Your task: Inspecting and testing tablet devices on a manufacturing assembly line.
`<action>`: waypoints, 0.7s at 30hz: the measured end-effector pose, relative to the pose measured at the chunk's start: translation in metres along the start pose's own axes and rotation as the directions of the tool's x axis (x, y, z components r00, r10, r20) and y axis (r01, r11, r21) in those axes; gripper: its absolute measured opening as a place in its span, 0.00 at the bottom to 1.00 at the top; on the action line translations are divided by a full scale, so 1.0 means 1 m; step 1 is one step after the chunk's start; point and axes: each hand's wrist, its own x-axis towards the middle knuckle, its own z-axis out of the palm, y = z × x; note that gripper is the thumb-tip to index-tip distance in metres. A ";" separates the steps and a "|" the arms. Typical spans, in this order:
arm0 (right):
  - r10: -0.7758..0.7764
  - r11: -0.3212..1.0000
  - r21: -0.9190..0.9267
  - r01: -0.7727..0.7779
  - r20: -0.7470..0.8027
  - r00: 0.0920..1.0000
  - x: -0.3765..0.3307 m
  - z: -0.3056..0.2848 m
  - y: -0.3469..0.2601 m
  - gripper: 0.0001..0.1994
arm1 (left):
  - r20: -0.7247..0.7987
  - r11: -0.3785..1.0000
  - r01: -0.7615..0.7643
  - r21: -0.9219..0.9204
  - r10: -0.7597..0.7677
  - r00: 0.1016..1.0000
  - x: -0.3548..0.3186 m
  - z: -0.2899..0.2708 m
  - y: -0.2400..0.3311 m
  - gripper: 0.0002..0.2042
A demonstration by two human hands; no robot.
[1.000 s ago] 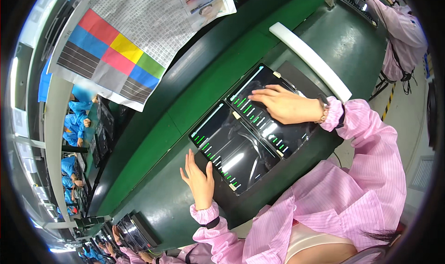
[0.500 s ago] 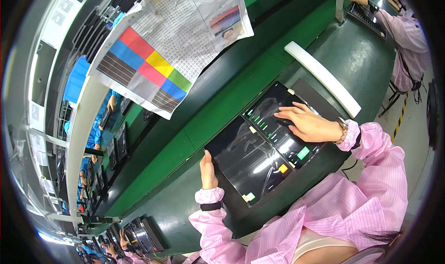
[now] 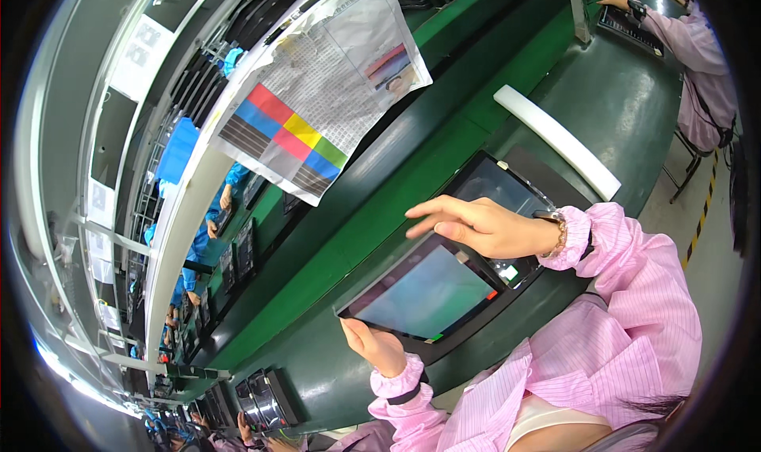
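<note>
Fingers of the left hand (image 3: 379, 347) clasp the tablet's (image 3: 432, 293) near-left corner, tilting it off the green bench (image 3: 634, 95) (long axis running up-right). Right hand (image 3: 483, 226), nearer its far end, hovers open above the screen, gripping nothing.

Pink striped sleeves (image 3: 634, 277) (wristwatch, perhaps).

Left hand (image 3: 379, 346) curled in a grip, right hand (image 3: 476, 226) flat, fingers extended, pink sleeves

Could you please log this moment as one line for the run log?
left hand: grips tablet lower corner | right hand: open above screen | tablet: tilted over green bench
</note>
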 end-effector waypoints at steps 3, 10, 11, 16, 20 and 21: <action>-0.088 0.995 0.047 0.086 0.050 0.995 0.002 0.008 -0.013 0.15 | 0.045 0.998 -0.020 -0.067 0.023 0.999 -0.017 -0.003 0.014 0.21; -0.070 0.983 0.178 0.035 0.192 0.979 -0.013 0.003 -0.012 0.14 | 0.074 0.997 -0.012 -0.078 0.017 0.997 -0.039 -0.011 0.029 0.21; -0.076 0.979 0.200 0.037 0.192 0.978 -0.014 0.003 -0.011 0.14 | 0.070 0.997 -0.010 -0.082 0.016 0.997 -0.041 -0.012 0.030 0.21; -0.132 0.989 0.066 0.133 -0.020 0.991 -0.027 0.022 -0.009 0.11 | 0.070 0.994 0.017 -0.104 -0.009 0.997 -0.051 -0.019 0.027 0.22; 0.113 0.989 0.100 -0.109 -0.029 0.993 -0.023 0.033 0.006 0.12 | 0.201 0.985 -0.008 -0.174 0.044 0.979 -0.053 -0.034 0.020 0.20; 0.178 0.972 0.155 -0.177 0.007 0.984 -0.019 0.036 0.011 0.08 | 0.210 0.983 -0.009 -0.184 0.048 0.977 -0.055 -0.036 0.016 0.20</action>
